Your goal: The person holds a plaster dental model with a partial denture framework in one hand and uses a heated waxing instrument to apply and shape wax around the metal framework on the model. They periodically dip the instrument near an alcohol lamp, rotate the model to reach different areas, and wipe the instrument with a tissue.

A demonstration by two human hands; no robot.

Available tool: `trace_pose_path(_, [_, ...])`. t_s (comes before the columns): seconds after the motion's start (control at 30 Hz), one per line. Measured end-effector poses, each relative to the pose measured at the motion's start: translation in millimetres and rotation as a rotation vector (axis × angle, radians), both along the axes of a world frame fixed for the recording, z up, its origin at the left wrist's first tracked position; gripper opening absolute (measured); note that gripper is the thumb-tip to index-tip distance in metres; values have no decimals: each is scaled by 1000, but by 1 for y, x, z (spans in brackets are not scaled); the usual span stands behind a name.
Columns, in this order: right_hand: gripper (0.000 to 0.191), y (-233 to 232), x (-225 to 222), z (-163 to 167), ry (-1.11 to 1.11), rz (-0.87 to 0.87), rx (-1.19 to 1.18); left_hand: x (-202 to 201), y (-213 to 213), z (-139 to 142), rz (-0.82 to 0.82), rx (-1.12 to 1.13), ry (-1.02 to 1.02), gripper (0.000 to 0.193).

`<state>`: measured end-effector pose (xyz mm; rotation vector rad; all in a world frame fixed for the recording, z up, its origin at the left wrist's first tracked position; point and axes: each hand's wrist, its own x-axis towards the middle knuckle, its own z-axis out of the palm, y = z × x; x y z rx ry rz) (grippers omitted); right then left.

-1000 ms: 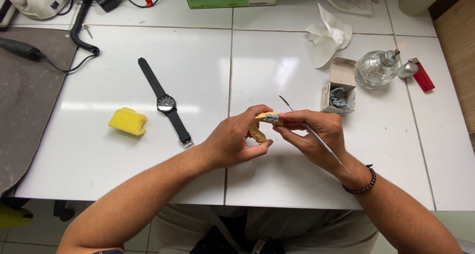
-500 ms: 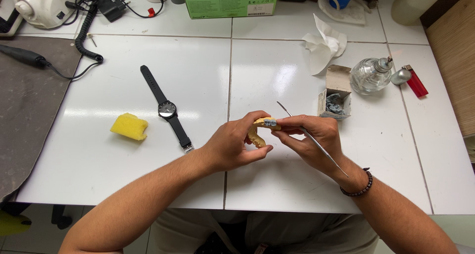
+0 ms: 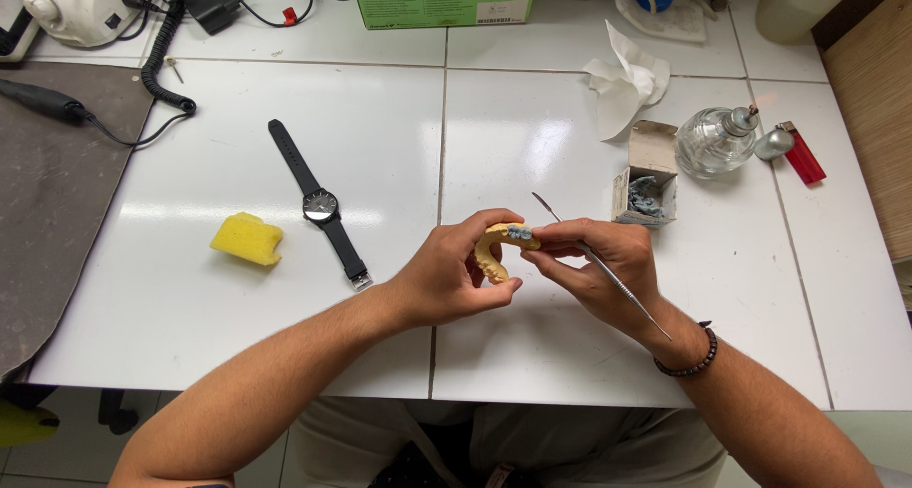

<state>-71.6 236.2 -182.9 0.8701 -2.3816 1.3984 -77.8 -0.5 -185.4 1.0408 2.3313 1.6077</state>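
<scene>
You hold a yellow dental cast (image 3: 496,250) above the bench's (image 3: 237,317) near edge, around its middle.

Your left hand (image 3: 446,279) has its grip closed around the cast; your right hand (image 3: 598,269) pinches a thin metal tool (image 3: 608,271), fingertips touching the cast's grey top. A small open box (image 3: 646,179) sits just beyond, a black watch (image 3: 318,203) and yellow sponge (image 3: 247,238) well toward the left edge.

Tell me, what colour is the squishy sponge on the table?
The sponge is yellow, clearest in the head view.
</scene>
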Motion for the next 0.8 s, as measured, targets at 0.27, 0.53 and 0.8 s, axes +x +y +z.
trace_pose_path(0.27, [29, 0, 0, 2, 22, 12, 19, -1, 0, -3, 1, -35, 75, 59])
trace_pose_path(0.53, [27, -1, 1, 1, 9, 11, 10, -2, -1, -7, 14, -85, 98, 57])
trace_pose_path(0.8, [25, -1, 0, 0, 55, -16, 31, -3, 0, -9, 6, -101, 77, 60])
